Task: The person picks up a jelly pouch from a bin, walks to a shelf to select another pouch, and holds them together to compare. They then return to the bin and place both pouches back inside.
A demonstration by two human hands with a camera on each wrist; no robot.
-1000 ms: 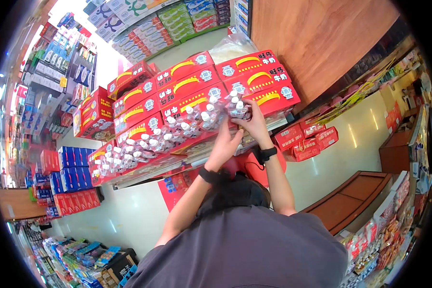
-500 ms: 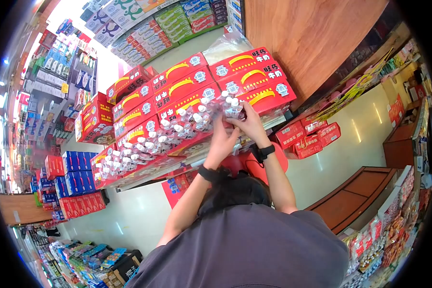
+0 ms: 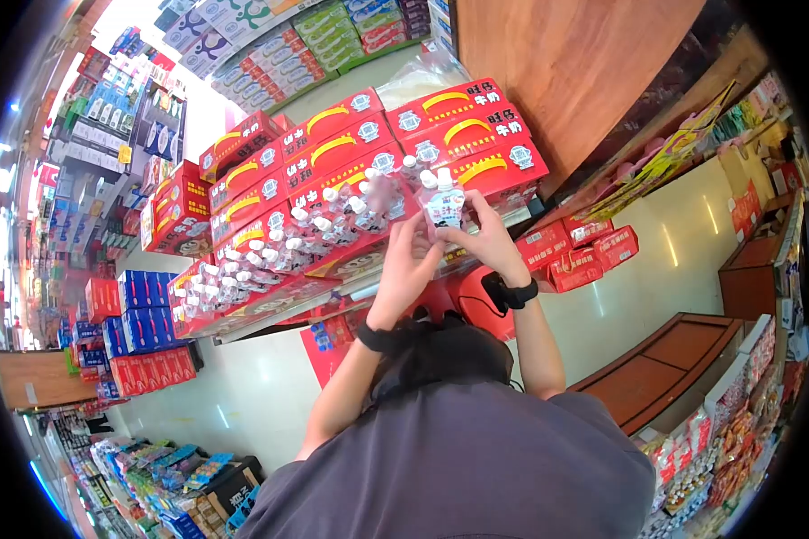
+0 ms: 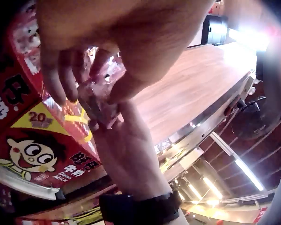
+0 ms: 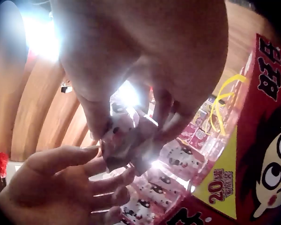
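Observation:
My right hand pinches a clear and pink pouch with a white cap, its printed face up, at the right end of a row of capped pouches. In the right wrist view, my right hand has thumb and fingers on either side of the pouch. My left hand reaches its lower edge with fingers fairly straight. The left wrist view shows my left hand bent around the near side of the pouch, partly covering it. Other capped pouches stand just behind.
Stacked red drink cartons rise behind the row, with a clear plastic bag beyond. A wooden panel stands at the right. More red cartons lie lower right. Blue boxes are stacked on the floor at the left.
The pouch between my hands has turned its printed face up and come clear of its neighbours. My right hand has shifted slightly down and right; my left hand has moved slightly left.

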